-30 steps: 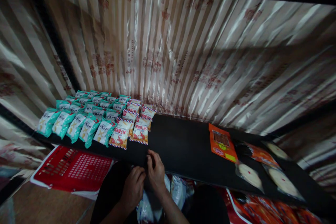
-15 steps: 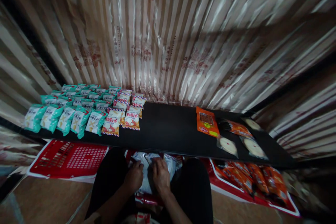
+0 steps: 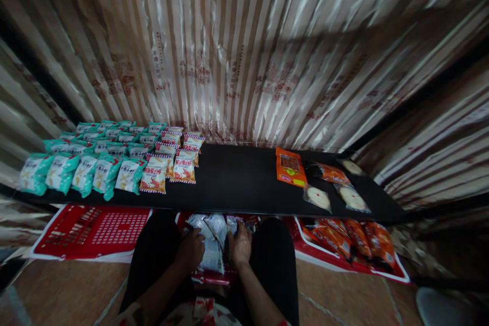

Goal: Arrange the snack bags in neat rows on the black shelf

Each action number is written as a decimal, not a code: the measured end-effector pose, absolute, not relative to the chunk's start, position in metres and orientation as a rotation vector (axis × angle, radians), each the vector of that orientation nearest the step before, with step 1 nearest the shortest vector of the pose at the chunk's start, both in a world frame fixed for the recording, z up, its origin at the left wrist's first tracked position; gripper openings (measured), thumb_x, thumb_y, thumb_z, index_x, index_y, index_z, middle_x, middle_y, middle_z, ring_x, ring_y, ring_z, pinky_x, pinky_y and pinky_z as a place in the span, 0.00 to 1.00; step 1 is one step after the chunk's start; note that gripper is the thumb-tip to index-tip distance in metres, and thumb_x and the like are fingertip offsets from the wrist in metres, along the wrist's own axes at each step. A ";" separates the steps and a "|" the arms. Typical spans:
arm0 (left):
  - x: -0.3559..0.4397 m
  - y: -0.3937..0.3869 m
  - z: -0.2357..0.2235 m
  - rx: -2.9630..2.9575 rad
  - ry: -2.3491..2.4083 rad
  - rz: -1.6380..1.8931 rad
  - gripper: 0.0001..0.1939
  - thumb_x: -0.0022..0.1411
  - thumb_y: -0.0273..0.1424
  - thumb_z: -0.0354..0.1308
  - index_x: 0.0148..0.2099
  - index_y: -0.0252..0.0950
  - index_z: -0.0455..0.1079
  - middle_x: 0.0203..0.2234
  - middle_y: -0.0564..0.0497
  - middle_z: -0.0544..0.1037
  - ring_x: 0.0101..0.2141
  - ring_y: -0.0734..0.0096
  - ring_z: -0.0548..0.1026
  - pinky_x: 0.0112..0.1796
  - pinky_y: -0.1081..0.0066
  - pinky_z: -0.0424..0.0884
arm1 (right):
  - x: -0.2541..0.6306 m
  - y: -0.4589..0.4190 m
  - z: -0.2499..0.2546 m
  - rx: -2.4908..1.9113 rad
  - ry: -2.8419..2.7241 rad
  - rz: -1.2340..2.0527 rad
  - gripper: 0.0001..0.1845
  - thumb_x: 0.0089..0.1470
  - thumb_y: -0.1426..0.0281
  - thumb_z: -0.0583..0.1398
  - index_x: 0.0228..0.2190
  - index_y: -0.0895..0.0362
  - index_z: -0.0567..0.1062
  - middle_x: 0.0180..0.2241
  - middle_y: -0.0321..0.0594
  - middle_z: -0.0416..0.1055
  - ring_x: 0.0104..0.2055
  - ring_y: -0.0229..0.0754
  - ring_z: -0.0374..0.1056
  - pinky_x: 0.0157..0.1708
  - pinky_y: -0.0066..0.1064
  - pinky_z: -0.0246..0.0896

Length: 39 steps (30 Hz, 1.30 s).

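Silvery plastic packets (image 3: 212, 252): touching these with the bare left hand (image 3: 193, 249) and the bare right hand (image 3: 240, 245), inside a red plastic basket (image 3: 214, 279) between black-trousered knees (image 3: 158, 252), just below the front edge of a long black shelf (image 3: 237, 178). Curling the left around the packets' left side, fingers bent; bending the right over their right side. Being unable to tell a firm grip from a light touch in either, with fingertips partly hidden. Facing, on the shelf's left part, close rows of teal-and-white plastic packets (image 3: 103, 170) and, just beside, cream-and-orange packets with striped edges (image 3: 155, 173). Facing, well to the right, a flat orange pouch (image 3: 288, 165), a dark-and-orange packet (image 3: 332, 174) and pale round discs in clear wrap (image 3: 318, 197). Seeing, low at right, orange plastic packets (image 3: 355, 239) in another red basket with a white rim (image 3: 303, 248).
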State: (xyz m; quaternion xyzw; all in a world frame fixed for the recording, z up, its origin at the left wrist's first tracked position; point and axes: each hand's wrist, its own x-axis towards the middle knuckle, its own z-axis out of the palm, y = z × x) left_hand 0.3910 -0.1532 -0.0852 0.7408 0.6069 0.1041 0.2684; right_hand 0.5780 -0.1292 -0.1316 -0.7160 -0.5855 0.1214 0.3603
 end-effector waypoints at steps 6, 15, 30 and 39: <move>0.392 -0.151 -0.099 1.817 1.521 0.540 0.14 0.58 0.28 0.45 0.40 0.34 0.71 0.41 0.43 0.74 0.45 0.64 0.71 0.48 0.65 0.64 | 0.572 -0.138 -0.117 -1.788 -1.567 0.392 0.21 0.45 0.72 0.52 0.43 0.59 0.71 0.40 0.47 0.72 0.44 0.50 0.66 0.46 0.43 0.61; 0.394 -0.141 -0.100 1.119 1.392 0.647 0.28 0.63 0.39 0.30 0.48 0.30 0.66 0.42 0.37 0.74 0.36 0.62 0.76 0.34 0.63 0.73 | 0.540 -0.160 -0.091 -1.510 -1.837 0.449 0.29 0.46 0.79 0.49 0.51 0.56 0.65 0.49 0.44 0.67 0.53 0.44 0.60 0.53 0.43 0.58; 0.391 -0.165 -0.071 0.624 1.291 0.937 0.25 0.48 0.44 0.61 0.43 0.32 0.67 0.42 0.43 0.73 0.45 0.57 0.72 0.39 0.63 0.74 | 0.529 -0.171 -0.064 -1.349 -2.100 0.597 0.33 0.46 0.76 0.52 0.56 0.57 0.58 0.58 0.46 0.56 0.60 0.45 0.51 0.57 0.42 0.52; 0.384 -0.177 -0.051 0.299 1.233 1.110 0.16 0.47 0.29 0.65 0.40 0.32 0.69 0.37 0.45 0.76 0.38 0.61 0.76 0.38 0.62 0.76 | 0.539 -0.170 -0.070 -1.589 -1.815 0.565 0.23 0.53 0.62 0.52 0.49 0.61 0.68 0.52 0.51 0.62 0.57 0.49 0.55 0.56 0.45 0.51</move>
